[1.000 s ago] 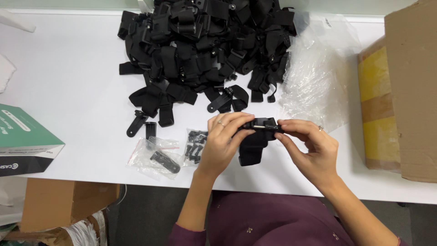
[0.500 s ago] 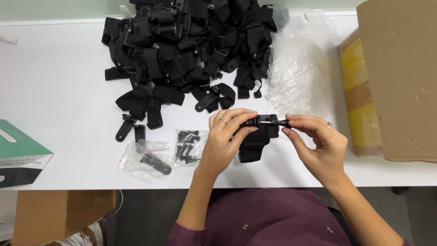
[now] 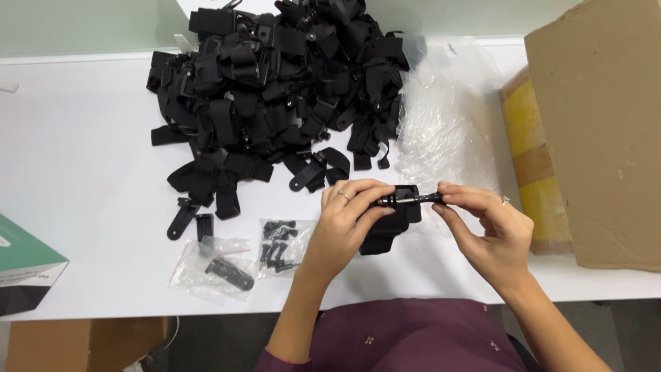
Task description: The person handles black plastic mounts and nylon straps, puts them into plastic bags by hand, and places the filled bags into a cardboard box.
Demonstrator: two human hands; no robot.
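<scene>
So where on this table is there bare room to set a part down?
The widest bare patch of the white table lies left of the strap pile, above the green box. A narrower strip runs along the near edge below the right hand. Crowded: the small bags beside the left hand.

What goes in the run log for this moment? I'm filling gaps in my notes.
left hand: holds black strap mount | right hand: pinches long screw in mount | beside: strap pile, small parts bags

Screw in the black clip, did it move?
Yes. The screw has slid rightward out of the clip, toward the cardboard box, held by the right hand.
</scene>
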